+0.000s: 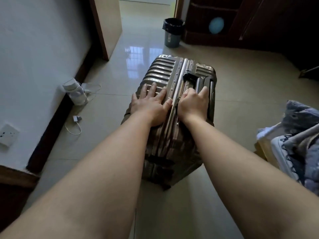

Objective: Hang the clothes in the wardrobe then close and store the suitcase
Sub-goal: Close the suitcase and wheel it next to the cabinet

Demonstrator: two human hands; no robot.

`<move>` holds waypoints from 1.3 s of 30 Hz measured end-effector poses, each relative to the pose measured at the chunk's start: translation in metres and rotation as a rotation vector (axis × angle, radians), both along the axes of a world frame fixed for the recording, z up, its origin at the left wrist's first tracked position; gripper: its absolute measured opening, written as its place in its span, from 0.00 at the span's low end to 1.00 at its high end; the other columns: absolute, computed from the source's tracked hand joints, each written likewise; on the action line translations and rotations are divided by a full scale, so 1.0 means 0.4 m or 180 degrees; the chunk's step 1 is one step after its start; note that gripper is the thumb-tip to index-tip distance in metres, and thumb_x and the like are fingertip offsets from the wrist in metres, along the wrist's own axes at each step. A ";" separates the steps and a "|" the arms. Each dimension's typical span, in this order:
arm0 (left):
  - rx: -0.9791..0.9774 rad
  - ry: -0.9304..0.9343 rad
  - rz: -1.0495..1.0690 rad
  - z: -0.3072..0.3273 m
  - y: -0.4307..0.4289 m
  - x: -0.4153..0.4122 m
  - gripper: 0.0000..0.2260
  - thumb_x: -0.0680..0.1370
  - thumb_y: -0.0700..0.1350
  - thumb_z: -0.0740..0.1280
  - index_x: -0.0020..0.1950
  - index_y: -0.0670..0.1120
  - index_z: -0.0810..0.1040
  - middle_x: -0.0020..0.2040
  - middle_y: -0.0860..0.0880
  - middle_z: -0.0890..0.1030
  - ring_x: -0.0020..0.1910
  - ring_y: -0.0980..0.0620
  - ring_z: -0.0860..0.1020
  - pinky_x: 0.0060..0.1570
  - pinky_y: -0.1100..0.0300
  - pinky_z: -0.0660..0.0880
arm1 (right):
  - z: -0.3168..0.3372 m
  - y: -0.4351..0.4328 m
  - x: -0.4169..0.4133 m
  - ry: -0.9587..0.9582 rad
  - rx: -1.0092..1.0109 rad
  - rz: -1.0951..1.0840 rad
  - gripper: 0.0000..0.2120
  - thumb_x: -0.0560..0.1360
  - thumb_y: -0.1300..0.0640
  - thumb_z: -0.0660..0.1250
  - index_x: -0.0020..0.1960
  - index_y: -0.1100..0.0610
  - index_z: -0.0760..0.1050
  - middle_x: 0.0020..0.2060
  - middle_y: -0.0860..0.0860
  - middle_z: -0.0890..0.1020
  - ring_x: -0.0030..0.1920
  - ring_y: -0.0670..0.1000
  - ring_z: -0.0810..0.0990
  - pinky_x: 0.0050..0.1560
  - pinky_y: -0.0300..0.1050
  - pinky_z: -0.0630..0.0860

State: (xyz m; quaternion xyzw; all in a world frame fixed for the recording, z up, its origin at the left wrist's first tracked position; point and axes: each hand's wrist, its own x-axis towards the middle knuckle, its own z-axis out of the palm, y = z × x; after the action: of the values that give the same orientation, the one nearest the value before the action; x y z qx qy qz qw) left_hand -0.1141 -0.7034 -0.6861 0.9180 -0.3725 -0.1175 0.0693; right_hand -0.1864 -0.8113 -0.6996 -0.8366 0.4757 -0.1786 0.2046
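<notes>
Suitcase stage, late in the task by the look of it. The bronze-grey ribbed hard-shell suitcase (170, 104) stands at frame centre on the glossy cream floor tiles (241, 94), its two halves brought together along the bright metal frame seam. No garments show in or on it, so I judge the hanging part finished, though the dark wooden wardrobe (259, 23) at upper right shows only shadow and I cannot confirm what hangs inside.

Your left hand (149, 102) lies flat and spread on the ribbed shell, fingers wide, thumb against the seam, gripping nothing. Your right hand (194, 101) is curled closed over the seam edge beside the black-and-silver telescopic handle (198, 81); whether it pinches a latch or the frame lip I cannot tell.

Left to do, as I read it: secure the latches if not already caught, then store the case.

Materials: shell is hard, shiny, horizontally ridged, with rounded riveted corners; likely slick under a flat palm. Black wheels (160, 169) at lower centre. Tiles are mirror-smooth, reflecting a window.

Surroundings: grey plastic bin with black liner (172, 34) at upper centre; white charger cable (76, 125) on the floor at left; rumpled blue-grey bedding (300, 133) at right edge.
</notes>
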 end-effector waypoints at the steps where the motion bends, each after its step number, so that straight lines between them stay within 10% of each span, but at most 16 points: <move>1: 0.0017 0.0015 -0.0014 0.001 -0.004 0.001 0.26 0.80 0.64 0.42 0.77 0.61 0.45 0.79 0.53 0.41 0.78 0.49 0.39 0.74 0.41 0.42 | 0.002 -0.002 -0.004 -0.0005 0.0015 0.0000 0.20 0.80 0.52 0.50 0.59 0.59 0.75 0.72 0.63 0.60 0.71 0.63 0.63 0.73 0.56 0.60; 39: 0.0575 0.0556 -0.1028 0.057 -1.006 0.239 0.28 0.79 0.65 0.43 0.76 0.61 0.37 0.78 0.51 0.34 0.76 0.48 0.32 0.74 0.40 0.37 | 0.038 -0.899 0.159 0.0003 0.0197 -0.0945 0.21 0.82 0.55 0.50 0.72 0.59 0.66 0.76 0.64 0.54 0.76 0.62 0.54 0.75 0.55 0.56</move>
State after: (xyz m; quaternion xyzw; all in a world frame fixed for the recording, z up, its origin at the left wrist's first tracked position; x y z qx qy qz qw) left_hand -0.0184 -1.1059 -0.6633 0.8351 -0.4953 -0.2392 -0.0010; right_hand -0.1230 -1.1707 -0.6844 -0.7504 0.5996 -0.1917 0.2013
